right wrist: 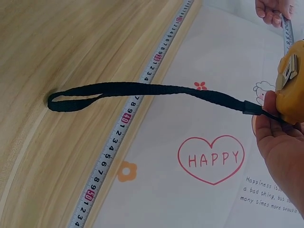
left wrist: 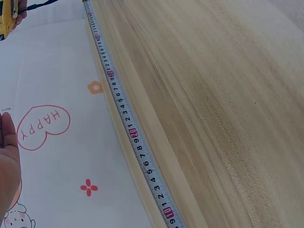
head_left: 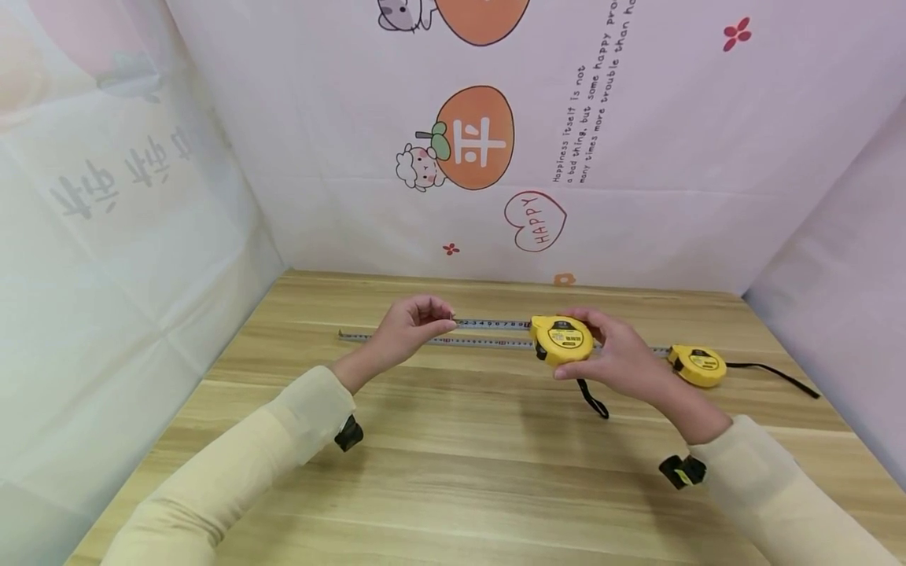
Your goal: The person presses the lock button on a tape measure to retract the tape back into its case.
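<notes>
My right hand (head_left: 619,358) grips a yellow tape measure (head_left: 566,342) by its case, raised over the table. Its black wrist strap (right wrist: 142,89) dangles from the case in the right wrist view. A short length of numbered blade (head_left: 493,324) runs out from the case to my left hand (head_left: 403,330). There, thumb and fingers pinch the blade's end. Behind and below this, a second yellow tape measure (head_left: 699,367) lies at the right on the table. Its long blade (left wrist: 125,114) stretches leftward, partly hidden behind both hands in the head view.
The wood-grain table (head_left: 453,472) meets a printed white cloth wall (head_left: 354,157) at its back edge. More cloth walls stand at left (head_left: 106,275) and right (head_left: 842,259). A black strap (head_left: 778,373) trails right from the second tape measure.
</notes>
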The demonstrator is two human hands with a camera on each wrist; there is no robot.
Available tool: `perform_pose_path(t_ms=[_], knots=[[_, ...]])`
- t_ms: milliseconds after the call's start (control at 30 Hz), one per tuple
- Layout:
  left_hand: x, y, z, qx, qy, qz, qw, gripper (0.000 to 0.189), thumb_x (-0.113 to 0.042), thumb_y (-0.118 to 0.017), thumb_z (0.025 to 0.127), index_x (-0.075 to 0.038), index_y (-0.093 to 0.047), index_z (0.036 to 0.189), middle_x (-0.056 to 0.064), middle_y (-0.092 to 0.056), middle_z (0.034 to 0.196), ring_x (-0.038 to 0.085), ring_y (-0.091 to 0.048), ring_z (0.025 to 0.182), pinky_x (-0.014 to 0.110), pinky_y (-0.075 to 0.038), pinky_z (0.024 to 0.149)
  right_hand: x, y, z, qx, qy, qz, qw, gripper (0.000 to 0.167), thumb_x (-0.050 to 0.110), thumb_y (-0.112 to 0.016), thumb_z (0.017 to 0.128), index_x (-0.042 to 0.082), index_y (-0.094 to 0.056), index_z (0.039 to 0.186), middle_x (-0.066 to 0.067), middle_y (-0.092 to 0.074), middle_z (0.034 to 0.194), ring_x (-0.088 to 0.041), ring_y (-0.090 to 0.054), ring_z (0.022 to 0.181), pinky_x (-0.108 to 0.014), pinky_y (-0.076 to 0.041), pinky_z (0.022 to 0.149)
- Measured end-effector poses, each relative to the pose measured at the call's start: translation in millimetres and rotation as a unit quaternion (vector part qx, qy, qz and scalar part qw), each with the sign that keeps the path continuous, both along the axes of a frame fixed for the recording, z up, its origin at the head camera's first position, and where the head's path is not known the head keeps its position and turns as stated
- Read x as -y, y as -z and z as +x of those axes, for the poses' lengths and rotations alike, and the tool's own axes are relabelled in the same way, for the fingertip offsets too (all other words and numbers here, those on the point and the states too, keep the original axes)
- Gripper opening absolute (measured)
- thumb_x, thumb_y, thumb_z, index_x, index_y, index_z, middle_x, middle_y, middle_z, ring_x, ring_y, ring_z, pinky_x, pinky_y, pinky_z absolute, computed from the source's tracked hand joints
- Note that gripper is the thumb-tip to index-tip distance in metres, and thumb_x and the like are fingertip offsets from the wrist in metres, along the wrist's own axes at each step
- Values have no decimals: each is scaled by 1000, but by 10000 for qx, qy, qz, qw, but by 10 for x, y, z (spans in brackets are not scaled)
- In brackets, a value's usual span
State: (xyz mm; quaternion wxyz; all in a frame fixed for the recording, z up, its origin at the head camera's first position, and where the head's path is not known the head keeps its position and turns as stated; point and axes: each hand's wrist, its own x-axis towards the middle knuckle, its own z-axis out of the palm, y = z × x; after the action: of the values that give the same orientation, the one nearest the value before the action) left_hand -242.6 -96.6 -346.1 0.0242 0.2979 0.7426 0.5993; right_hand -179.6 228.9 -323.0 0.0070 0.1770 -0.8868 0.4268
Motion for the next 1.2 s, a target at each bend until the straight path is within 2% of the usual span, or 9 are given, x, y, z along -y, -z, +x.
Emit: perform_pose_path(t_ms=[167, 267, 367, 500, 800, 1067, 1200], knots=[[-12, 2, -7, 77, -5, -1, 10000, 15, -8, -66, 93, 3, -65, 104, 8, -65, 94, 35, -58, 86, 24, -50, 69, 20, 3, -16, 68, -4, -9, 10000, 87, 34, -90, 68, 4, -46, 136, -11, -53, 131, -29, -53, 116, -36, -48, 88], [-22, 4, -12, 123, 19, 12, 9999, 17, -6, -65, 93, 5, -64, 106, 8, -65, 95, 35, -58, 87, 24, -50, 68, 30, 6, -24, 93, -27, -30, 9999, 86, 32, -90, 69, 3, -46, 137, -12, -52, 132, -30, -51, 117, -44, -46, 92], [-32, 2, -11, 179, 62, 50, 9998, 19, -4, -65, 93, 8, -63, 108, 8, -64, 96, 40, -57, 89, 23, -49, 68, 45, 2, -25, 100, -45, -50, 9999, 86, 32, -89, 69, 2, -45, 137, -13, -52, 132, -31, -51, 119, -47, -45, 94], [-35, 6, -10, 222, 77, 79, 9997, 19, -6, -65, 93, 8, -63, 107, 9, -64, 95, 44, -56, 91, 23, -49, 68, 69, -1, -22, 109, -63, -103, 9999, 86, 34, -89, 68, 4, -47, 136, -12, -54, 131, -30, -52, 118, -48, -45, 94], [-41, 42, -28, 57, 122, 139, 9998, 14, -10, -67, 93, 0, -65, 102, 9, -65, 93, 50, -53, 90, 25, -50, 68, 80, 0, -16, 86, -40, -58, 9999, 86, 35, -89, 68, 4, -47, 136, -11, -53, 131, -29, -53, 117, -45, -47, 92], [-95, 16, 1, 111, 69, 159, 9998, 14, -7, -67, 93, 3, -64, 102, 9, -64, 93, 45, -56, 88, 24, -49, 67, 122, 6, -31, -37, -60, -123, 9999, 84, 33, -91, 66, 3, -50, 133, -12, -55, 128, -29, -54, 114, -42, -48, 91], [-111, 0, 8, 74, 18, 99, 9999, 15, -9, -67, 93, 2, -65, 102, 8, -64, 93, 38, -57, 85, 24, -49, 67, 131, -2, -28, -68, -28, -110, 9999, 84, 33, -90, 67, 2, -49, 134, -12, -55, 129, -30, -54, 114, -43, -47, 92]])
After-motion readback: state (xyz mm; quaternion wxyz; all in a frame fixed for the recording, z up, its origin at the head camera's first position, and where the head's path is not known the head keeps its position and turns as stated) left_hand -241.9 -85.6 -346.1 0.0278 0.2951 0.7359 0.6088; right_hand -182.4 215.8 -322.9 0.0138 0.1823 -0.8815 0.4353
